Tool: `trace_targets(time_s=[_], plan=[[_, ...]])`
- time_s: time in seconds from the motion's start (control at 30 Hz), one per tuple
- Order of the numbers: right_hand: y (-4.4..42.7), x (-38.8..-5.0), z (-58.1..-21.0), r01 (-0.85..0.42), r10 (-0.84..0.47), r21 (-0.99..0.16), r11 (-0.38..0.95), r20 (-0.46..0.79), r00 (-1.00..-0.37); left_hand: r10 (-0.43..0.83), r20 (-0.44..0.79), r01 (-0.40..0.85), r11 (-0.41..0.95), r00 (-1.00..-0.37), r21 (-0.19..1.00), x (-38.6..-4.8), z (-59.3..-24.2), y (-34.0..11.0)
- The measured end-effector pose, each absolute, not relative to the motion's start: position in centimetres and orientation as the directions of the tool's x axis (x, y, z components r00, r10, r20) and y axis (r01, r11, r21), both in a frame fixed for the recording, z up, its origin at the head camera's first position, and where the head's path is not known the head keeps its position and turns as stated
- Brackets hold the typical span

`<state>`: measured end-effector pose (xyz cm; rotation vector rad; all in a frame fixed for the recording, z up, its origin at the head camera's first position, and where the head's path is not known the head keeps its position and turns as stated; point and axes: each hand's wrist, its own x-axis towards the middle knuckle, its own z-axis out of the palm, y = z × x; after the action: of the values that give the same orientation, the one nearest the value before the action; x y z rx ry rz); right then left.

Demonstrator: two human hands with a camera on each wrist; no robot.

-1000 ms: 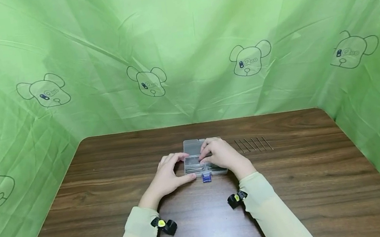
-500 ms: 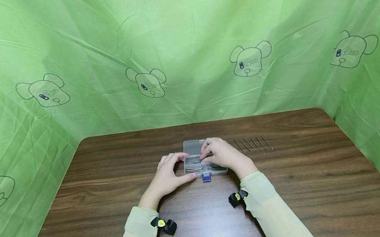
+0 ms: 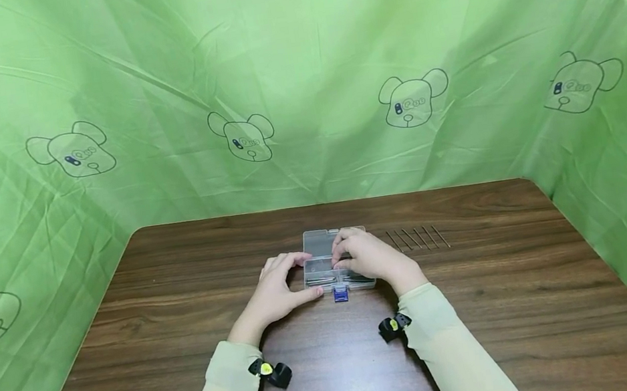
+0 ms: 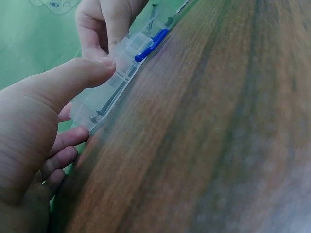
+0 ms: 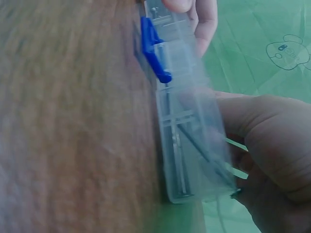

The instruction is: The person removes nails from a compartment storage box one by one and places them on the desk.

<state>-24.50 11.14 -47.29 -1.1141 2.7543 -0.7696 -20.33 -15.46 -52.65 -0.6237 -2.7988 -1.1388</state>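
Observation:
A clear divided plastic box [image 3: 316, 267] with a blue latch [image 3: 340, 294] stands with its lid raised at the back. Metal nails [image 3: 321, 280] lie in its front compartments. The left hand [image 3: 273, 293] grips the box's left end, thumb on the front edge and fingers at the back. Over the right rear part is the right hand [image 3: 368, 256], thumb and fingertips bent down into the box; whether they pinch a nail is hidden. Through the clear wall in the right wrist view, a nail [image 5: 204, 153] slants near the right hand [image 5: 277, 141].
Several nails [image 3: 418, 238] lie side by side in a slanted row on the brown wooden table [image 3: 184, 309], right of the box. Green cloth [image 3: 331, 152] with bear outlines stands behind and at both sides.
A thin nail that showed at the right fingertips half a second ago no longer shows there. The right hand has shifted slightly right; the left hand has stayed in place on the box.

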Motion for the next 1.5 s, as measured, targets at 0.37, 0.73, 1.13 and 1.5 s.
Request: trace_targets(time_s=[0.37, 0.73, 1.13, 1.5], plan=[[11.7, -24.5, -46.3, -0.623, -0.667, -0.511, 0.592, 0.123, -0.735, 0.342, 0.198, 0.383, 0.645, -0.919, 0.661, -20.3, -52.6, -15.5], [12.2, -24.5, -46.6, -0.604, -0.652, -0.552, 0.575, 0.137, -0.745, 0.346, 0.198, 0.385, 0.644, -0.917, 0.661, -20.0, -52.4, -15.3], [13.5, -24.4, -46.0, -0.574, -0.619, -0.619, 0.537, 0.173, -0.766, 0.338, 0.195, 0.378, 0.648, -0.921, 0.661, -19.9, -52.6, -15.4], [14.8, -24.6, -45.6, -0.525, -0.58, -0.66, 0.537, 0.164, -0.798, 0.341, 0.196, 0.381, 0.647, -0.919, 0.661, -20.0, -52.5, -15.5]])
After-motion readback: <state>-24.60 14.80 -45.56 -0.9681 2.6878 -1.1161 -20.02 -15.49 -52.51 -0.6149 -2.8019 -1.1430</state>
